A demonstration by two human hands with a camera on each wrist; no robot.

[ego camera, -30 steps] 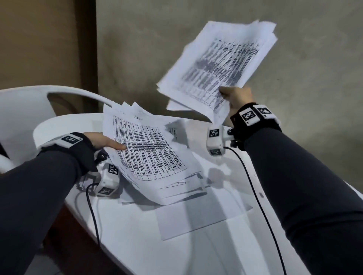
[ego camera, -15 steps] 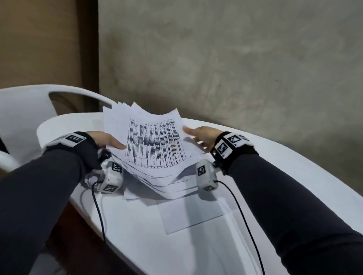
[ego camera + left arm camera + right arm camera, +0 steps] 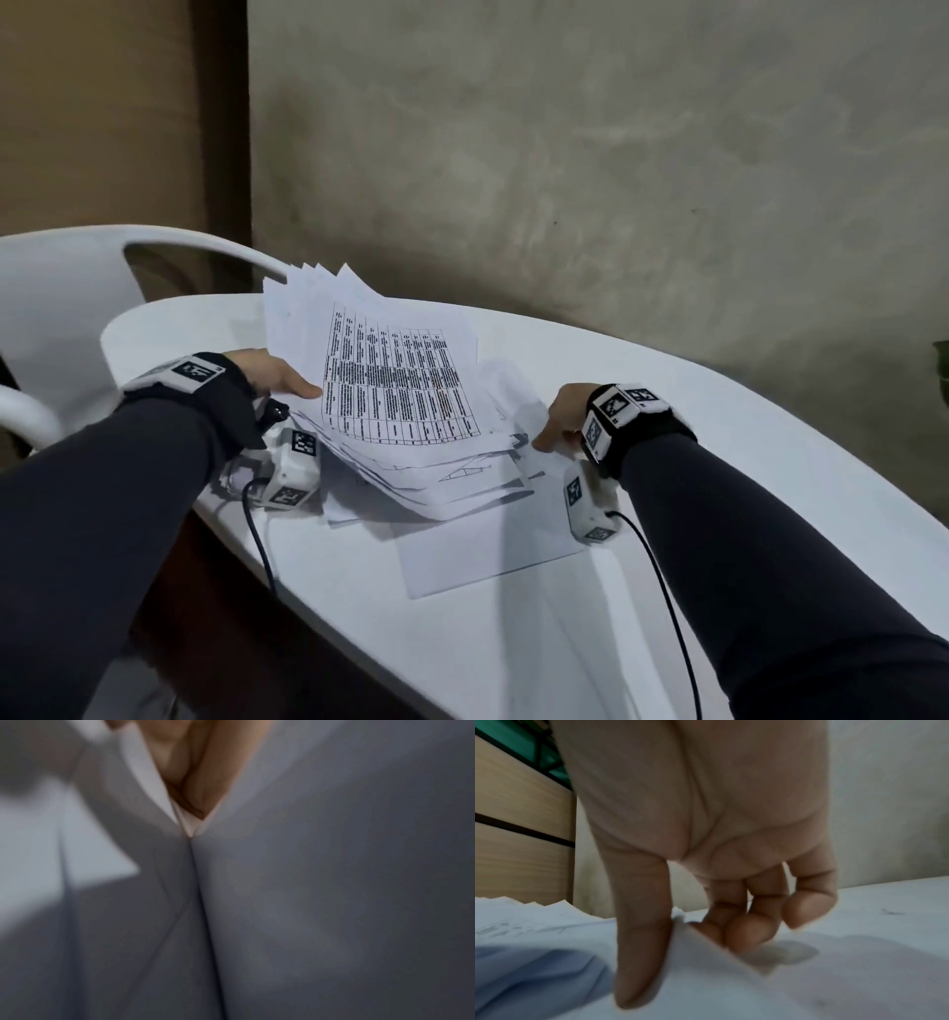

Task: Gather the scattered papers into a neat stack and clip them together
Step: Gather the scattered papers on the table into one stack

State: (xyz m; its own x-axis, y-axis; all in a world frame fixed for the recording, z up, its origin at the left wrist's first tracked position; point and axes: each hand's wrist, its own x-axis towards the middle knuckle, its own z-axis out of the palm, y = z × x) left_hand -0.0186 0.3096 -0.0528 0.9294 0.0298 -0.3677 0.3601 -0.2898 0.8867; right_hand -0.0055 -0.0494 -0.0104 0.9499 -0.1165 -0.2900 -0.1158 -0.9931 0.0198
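Observation:
A loose pile of printed papers (image 3: 400, 406) lies fanned on the white table (image 3: 744, 452), its corners uneven. My left hand (image 3: 280, 377) grips the pile's left edge, thumb on top and fingers underneath; in the left wrist view the fingers (image 3: 195, 776) show between blurred sheets (image 3: 321, 902). My right hand (image 3: 557, 426) is at the pile's right side, thumb down on a loose sheet (image 3: 493, 555) lying on the table. In the right wrist view the right hand (image 3: 687, 947) pinches that sheet's edge (image 3: 731, 983) between thumb and curled fingers. No clip is visible.
A white plastic chair (image 3: 61, 288) stands at the table's far left end. A grey wall (image 3: 565, 180) runs close behind the table. Cables (image 3: 662, 580) hang from both wrist cameras over the near table edge. Bare tabletop stretches to the right.
My right hand brought its raised bundle down onto the pile, let go, then moved right and down to the loose sheet. The left hand kept its grip on the pile.

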